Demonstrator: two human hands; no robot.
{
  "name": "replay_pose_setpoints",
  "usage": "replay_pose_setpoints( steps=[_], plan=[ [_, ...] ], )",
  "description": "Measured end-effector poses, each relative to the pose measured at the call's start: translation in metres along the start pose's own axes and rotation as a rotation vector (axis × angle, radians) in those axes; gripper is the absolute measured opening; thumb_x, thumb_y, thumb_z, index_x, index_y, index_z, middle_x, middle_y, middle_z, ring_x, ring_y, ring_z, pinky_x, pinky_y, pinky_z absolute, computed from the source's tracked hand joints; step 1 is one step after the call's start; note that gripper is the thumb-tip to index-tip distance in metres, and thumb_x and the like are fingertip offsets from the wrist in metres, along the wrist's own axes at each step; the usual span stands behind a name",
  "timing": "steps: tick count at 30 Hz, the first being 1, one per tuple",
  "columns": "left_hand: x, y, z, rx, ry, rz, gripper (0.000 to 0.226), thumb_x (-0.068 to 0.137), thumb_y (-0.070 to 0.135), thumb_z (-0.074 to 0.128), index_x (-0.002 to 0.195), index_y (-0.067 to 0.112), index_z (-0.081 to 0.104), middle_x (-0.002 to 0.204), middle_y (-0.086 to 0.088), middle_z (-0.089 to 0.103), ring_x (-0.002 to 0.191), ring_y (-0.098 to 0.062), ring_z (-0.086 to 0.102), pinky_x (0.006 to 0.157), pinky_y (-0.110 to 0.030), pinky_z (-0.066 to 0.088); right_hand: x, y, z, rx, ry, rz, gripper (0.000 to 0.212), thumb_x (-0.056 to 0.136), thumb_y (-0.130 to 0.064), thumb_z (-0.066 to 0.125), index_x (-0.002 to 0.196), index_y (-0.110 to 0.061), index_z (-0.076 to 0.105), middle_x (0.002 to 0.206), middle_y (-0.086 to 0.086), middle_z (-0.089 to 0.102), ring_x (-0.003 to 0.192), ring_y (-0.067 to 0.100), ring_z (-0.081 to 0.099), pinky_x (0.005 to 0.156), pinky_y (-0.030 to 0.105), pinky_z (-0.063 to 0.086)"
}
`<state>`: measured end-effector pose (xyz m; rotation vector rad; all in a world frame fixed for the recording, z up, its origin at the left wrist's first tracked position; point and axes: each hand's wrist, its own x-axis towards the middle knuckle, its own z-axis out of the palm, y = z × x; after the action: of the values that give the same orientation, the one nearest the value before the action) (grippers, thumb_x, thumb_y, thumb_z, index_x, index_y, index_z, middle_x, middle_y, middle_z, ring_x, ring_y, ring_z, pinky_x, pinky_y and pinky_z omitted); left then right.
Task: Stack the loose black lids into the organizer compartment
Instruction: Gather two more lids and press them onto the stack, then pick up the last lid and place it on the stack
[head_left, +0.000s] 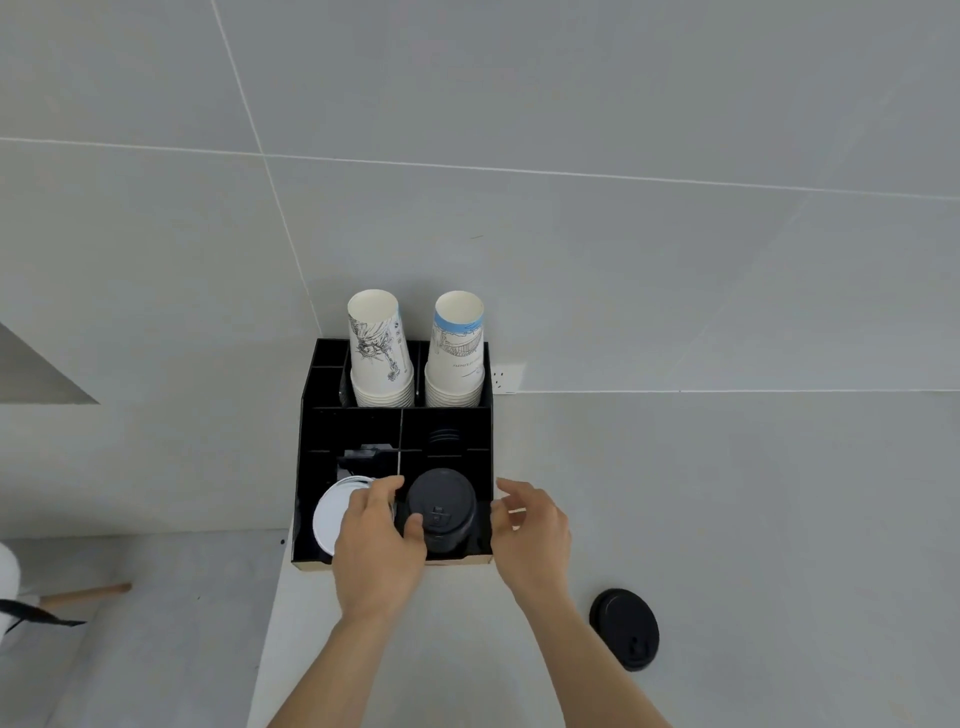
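A black organizer (311, 467) stands on the white counter against the wall. In its front right compartment sits a stack of black lids (441, 509). My left hand (376, 540) rests at the stack's left side, thumb on the top lid's rim, fingers over the divider. My right hand (530, 530) hovers just right of the organizer's right wall with fingers apart, holding nothing. One loose black lid (625, 629) lies flat on the counter to the right of my right forearm.
White lids (330, 514) fill the front left compartment. Two stacks of paper cups (382, 353) (457, 353) stand in the back compartments. More dark lids (444, 435) lie in a middle right compartment. The counter's left edge (270, 623) drops to the floor. A wall socket (504, 378) sits behind.
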<state>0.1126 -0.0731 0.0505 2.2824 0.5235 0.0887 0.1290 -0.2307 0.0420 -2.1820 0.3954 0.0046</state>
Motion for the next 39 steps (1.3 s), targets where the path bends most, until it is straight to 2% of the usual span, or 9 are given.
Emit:
replay_pose_setpoints(
  steps=[4,7,10,17,23,27,30,33,39],
  plan=[
    [-0.021,0.026,0.014,-0.067,-0.014,0.08,0.033,0.088,0.02,0.066,0.119,0.03,0.057,0.111,0.011,0.06,0.098,-0.009,0.061,0.082,-0.028,0.049,-0.006,0.034,-0.035,-0.004,0.068,0.103,0.025,0.093,-0.023,0.058,0.115,-0.029,0.067,0.099,-0.009,0.068,0.082,0.009,0.066,0.076,0.034,0.056],
    [-0.05,0.055,0.047,-0.085,-0.162,0.131,0.031,0.089,0.022,0.063,0.117,0.034,0.058,0.109,0.014,0.06,0.095,-0.004,0.06,0.081,-0.025,0.047,-0.011,0.073,-0.072,-0.019,0.125,0.194,0.025,0.092,-0.024,0.059,0.115,-0.029,0.067,0.101,-0.008,0.067,0.083,0.01,0.067,0.078,0.037,0.056],
    [-0.061,0.058,0.064,-0.098,-0.3,0.136,0.036,0.09,0.027,0.063,0.124,0.035,0.057,0.114,0.015,0.06,0.098,-0.002,0.059,0.084,-0.023,0.047,-0.014,0.087,-0.084,-0.032,0.1,0.233,0.027,0.092,-0.025,0.058,0.117,-0.029,0.066,0.105,-0.008,0.067,0.087,0.011,0.067,0.083,0.035,0.053],
    [-0.106,0.077,0.121,-0.05,-0.612,0.033,0.048,0.092,0.034,0.058,0.138,0.033,0.048,0.132,0.011,0.055,0.112,-0.007,0.056,0.092,-0.025,0.046,-0.024,0.138,-0.126,-0.075,0.043,0.349,0.037,0.09,-0.028,0.06,0.127,-0.03,0.059,0.119,-0.005,0.063,0.099,0.015,0.065,0.086,0.039,0.056],
    [-0.125,0.075,0.146,-0.001,-0.738,-0.101,0.056,0.093,0.024,0.055,0.147,0.028,0.038,0.149,0.002,0.046,0.129,-0.016,0.052,0.107,-0.034,0.044,-0.033,0.165,-0.134,-0.043,-0.079,0.417,0.049,0.089,-0.028,0.063,0.137,-0.026,0.051,0.132,0.002,0.058,0.11,0.019,0.063,0.093,0.039,0.054],
    [-0.133,0.076,0.151,-0.049,-0.827,-0.164,0.066,0.09,0.02,0.058,0.15,0.027,0.031,0.151,0.002,0.043,0.135,-0.019,0.046,0.106,-0.031,0.041,-0.036,0.17,-0.134,-0.006,-0.114,0.447,0.052,0.089,-0.024,0.064,0.139,-0.024,0.049,0.135,0.003,0.057,0.112,0.02,0.062,0.093,0.039,0.054],
    [-0.137,0.073,0.155,-0.089,-0.854,-0.183,0.069,0.084,0.017,0.062,0.148,0.028,0.036,0.144,0.006,0.051,0.129,-0.016,0.05,0.107,-0.033,0.044,-0.037,0.171,-0.134,0.008,-0.149,0.448,0.055,0.088,-0.02,0.063,0.141,-0.023,0.047,0.135,0.003,0.056,0.115,0.021,0.061,0.096,0.039,0.053],
    [-0.139,0.071,0.154,-0.126,-0.85,-0.207,0.07,0.084,0.015,0.064,0.147,0.029,0.038,0.141,0.008,0.054,0.127,-0.014,0.052,0.1,-0.027,0.044,-0.036,0.17,-0.134,0.043,-0.163,0.457,0.055,0.088,-0.016,0.063,0.14,-0.022,0.048,0.133,0.004,0.059,0.114,0.022,0.061,0.097,0.04,0.053],
    [-0.131,0.076,0.141,-0.194,-0.775,-0.19,0.063,0.083,0.016,0.07,0.14,0.027,0.046,0.119,0.012,0.06,0.114,-0.012,0.06,0.09,-0.023,0.046,-0.032,0.154,-0.132,0.095,-0.111,0.463,0.046,0.087,-0.019,0.066,0.131,-0.022,0.056,0.12,0.0,0.066,0.105,0.019,0.064,0.089,0.034,0.053]
  ],
)
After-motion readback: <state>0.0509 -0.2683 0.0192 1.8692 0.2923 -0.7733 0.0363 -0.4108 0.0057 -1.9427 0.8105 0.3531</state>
